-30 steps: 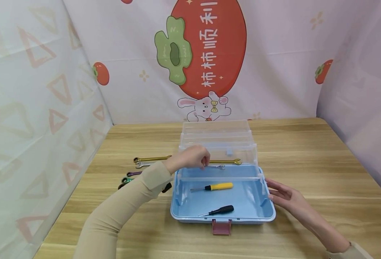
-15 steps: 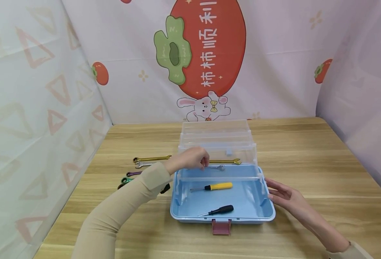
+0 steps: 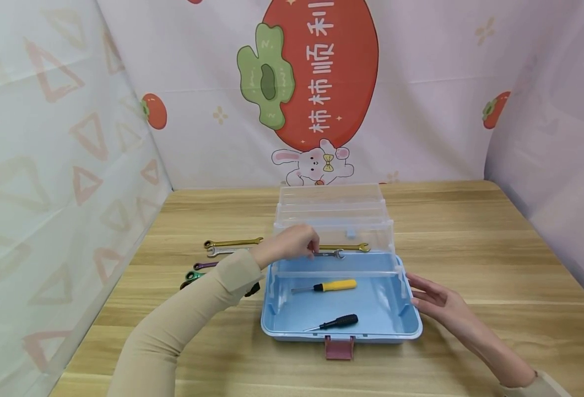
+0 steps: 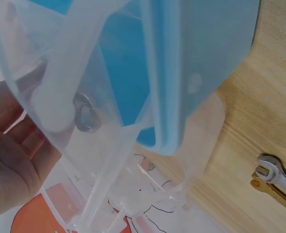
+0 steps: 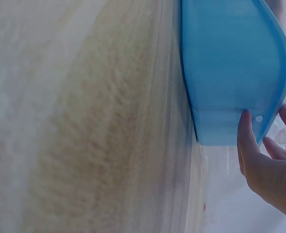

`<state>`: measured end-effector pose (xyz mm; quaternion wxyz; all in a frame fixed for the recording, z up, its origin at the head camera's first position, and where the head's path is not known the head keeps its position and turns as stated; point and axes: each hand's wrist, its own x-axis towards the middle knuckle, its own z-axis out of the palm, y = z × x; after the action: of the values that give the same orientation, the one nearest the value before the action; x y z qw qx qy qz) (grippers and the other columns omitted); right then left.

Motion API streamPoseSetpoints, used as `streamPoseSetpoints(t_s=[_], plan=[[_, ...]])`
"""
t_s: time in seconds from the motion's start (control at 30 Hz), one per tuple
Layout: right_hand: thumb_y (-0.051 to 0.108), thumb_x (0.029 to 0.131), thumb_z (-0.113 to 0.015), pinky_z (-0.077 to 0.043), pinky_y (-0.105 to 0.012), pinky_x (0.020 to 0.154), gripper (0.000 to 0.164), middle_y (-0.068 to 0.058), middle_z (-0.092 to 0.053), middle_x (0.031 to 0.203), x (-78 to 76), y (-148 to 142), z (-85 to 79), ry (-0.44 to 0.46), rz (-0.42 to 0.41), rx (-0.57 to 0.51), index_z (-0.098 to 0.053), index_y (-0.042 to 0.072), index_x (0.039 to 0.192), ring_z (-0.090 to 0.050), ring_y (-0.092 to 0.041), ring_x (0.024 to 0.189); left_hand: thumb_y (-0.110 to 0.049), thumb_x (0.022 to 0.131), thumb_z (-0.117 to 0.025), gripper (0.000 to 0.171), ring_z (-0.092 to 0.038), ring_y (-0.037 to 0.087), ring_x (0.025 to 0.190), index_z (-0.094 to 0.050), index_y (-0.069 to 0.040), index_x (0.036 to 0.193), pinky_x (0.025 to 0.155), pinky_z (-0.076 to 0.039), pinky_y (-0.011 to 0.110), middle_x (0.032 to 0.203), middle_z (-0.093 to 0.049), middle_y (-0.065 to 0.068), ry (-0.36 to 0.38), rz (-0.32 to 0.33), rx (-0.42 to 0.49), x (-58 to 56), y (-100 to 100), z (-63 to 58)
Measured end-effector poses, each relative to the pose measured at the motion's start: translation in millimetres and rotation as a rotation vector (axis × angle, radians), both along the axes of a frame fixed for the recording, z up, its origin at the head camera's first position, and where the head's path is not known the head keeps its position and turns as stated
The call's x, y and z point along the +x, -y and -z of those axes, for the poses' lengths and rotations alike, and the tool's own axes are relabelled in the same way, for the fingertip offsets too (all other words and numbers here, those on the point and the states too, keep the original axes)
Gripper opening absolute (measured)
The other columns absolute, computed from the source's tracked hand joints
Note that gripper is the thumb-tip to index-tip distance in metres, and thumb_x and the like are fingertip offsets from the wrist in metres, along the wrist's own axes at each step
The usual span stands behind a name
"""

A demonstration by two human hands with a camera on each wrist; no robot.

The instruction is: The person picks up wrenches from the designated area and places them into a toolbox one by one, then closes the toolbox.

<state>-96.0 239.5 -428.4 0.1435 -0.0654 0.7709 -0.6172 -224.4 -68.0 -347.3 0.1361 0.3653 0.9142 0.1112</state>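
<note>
In the head view my left hand (image 3: 294,241) pinches a small silver wrench (image 3: 336,253) above the rear of the open blue toolbox (image 3: 371,317). Seen through clear plastic in the left wrist view, the wrench's end (image 4: 87,114) sits beside the curled fingers, whose tips are partly hidden. My right hand (image 3: 436,298) touches the toolbox's right side. The right wrist view has its extended fingers (image 5: 249,138) against the blue outer wall and near the rim. Inside the box lie a yellow-handled screwdriver (image 3: 339,285) and a black-handled screwdriver (image 3: 344,321).
Clear folding trays (image 3: 331,212) stand raised behind the box. Left of it, partly under my left arm, lie several wrenches: gold (image 3: 232,242), silver (image 3: 214,252), purple (image 3: 203,266) and green (image 3: 193,274). A pinkish latch (image 3: 339,348) hangs at the box's front.
The silver wrench has turned and shifted slightly in my left hand, which stays almost in place. The right hand and toolbox have not visibly moved.
</note>
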Motion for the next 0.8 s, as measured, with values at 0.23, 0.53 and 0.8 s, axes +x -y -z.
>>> streamPoseSetpoints(t_s=[0.23,0.53,0.8], plan=[[0.019,0.089,-0.053,-0.042,-0.015,0.081,0.058,-0.026,-0.029,0.136,0.3,0.3,0.1,0.011,0.006,-0.002,-0.027,0.000,0.137,-0.049,0.006,0.104,-0.006,0.074,-0.070,0.009,-0.056,0.010,0.073,-0.069,-0.008,0.082,0.068,-0.045,0.019,0.081,-0.065,0.001,-0.022,0.010,-0.009,0.6,0.5,0.5],[0.020,0.088,-0.054,-0.042,-0.015,0.081,0.058,-0.022,-0.032,0.136,0.9,0.8,0.1,0.017,0.014,-0.001,-0.027,0.001,0.137,-0.049,0.006,0.104,-0.005,0.076,-0.067,0.010,-0.057,0.010,0.077,-0.070,-0.009,0.085,0.071,-0.045,0.020,0.084,-0.066,0.000,-0.054,0.027,-0.042,0.7,-1.6,1.0],[0.019,0.088,-0.054,-0.042,-0.015,0.081,0.056,0.007,-0.046,0.125,1.0,-0.2,2.1,-0.008,0.024,0.007,-0.030,0.002,0.136,-0.047,0.007,0.104,-0.003,0.076,-0.066,0.013,-0.059,0.012,0.080,-0.071,-0.009,0.086,0.071,-0.046,0.022,0.086,-0.067,0.001,-0.070,0.024,-0.052,3.8,-2.9,0.6]])
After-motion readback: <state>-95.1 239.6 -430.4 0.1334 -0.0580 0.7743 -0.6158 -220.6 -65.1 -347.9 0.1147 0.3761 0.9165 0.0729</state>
